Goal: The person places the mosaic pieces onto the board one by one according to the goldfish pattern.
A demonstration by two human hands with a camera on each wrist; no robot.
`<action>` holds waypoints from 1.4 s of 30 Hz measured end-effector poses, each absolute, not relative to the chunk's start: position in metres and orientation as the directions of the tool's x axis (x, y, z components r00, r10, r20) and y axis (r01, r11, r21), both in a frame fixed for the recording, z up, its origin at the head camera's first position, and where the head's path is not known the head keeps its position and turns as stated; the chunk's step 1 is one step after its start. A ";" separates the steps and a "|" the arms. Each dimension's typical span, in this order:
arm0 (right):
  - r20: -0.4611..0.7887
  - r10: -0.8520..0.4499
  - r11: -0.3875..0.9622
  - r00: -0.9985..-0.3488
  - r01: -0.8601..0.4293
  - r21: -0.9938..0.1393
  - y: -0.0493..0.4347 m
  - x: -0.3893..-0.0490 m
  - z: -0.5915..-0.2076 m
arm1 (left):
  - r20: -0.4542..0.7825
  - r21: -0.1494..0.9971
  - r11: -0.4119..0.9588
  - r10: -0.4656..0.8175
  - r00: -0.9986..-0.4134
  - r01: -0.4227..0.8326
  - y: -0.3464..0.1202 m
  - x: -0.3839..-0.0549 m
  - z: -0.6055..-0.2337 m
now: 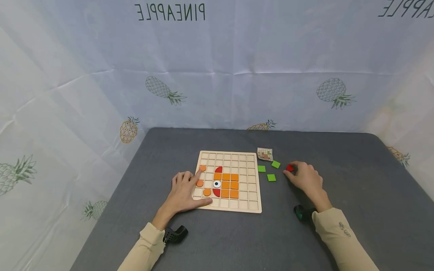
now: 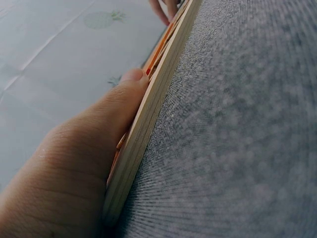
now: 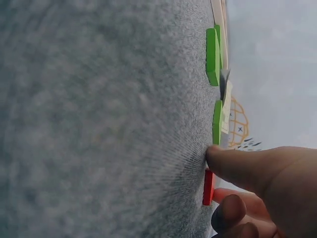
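A wooden grid board [image 1: 249, 180] lies on the table with orange square tiles [image 1: 225, 185], orange round pieces [image 1: 207, 192], red quarter-round pieces [image 1: 218, 169] and a white eye disc [image 1: 217, 184] in its cells. My left hand [image 1: 184, 192] rests spread on the board's left edge, with the thumb [image 2: 124, 94] along the near rim. Right of the board, my right hand [image 1: 307, 178] pinches a small red piece [image 3: 208, 188] at the tabletop between thumb and index finger. Its full shape is hidden by the fingers.
Several green square tiles [image 1: 271, 177] lie loose between the board and my right hand. A small printed pattern card [image 1: 265, 154] lies behind them, near the board's far right corner. The dark grey table [image 1: 230, 241] meets a pineapple-print cloth [image 1: 217, 101] at the back.
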State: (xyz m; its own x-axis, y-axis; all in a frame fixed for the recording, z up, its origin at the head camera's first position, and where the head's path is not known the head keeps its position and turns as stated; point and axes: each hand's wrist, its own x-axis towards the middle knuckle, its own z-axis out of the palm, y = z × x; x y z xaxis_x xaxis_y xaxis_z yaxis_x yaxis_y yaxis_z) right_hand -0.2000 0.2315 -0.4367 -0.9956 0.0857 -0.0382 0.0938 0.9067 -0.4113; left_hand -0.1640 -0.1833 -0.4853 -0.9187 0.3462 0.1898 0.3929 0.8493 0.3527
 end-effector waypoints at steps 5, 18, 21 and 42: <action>-0.072 0.093 0.904 -0.993 0.115 -0.413 0.231 -0.200 -0.437 | 0.192 0.355 0.848 0.345 -0.919 0.393 -0.182 -0.164 -0.484; -0.052 -0.090 0.882 -0.995 -0.056 -0.467 0.233 -0.191 -0.437 | 0.205 0.334 0.848 0.361 -0.910 0.412 -0.185 -0.163 -0.484; -0.042 -0.106 0.881 -0.994 -0.074 -0.468 0.234 -0.189 -0.436 | 0.210 0.333 0.847 0.361 -0.908 0.414 -0.185 -0.163 -0.483; -0.081 -0.120 0.898 -0.989 -0.074 -0.434 0.241 -0.188 -0.437 | 0.226 0.333 0.842 0.365 -0.903 0.424 -0.184 -0.164 -0.484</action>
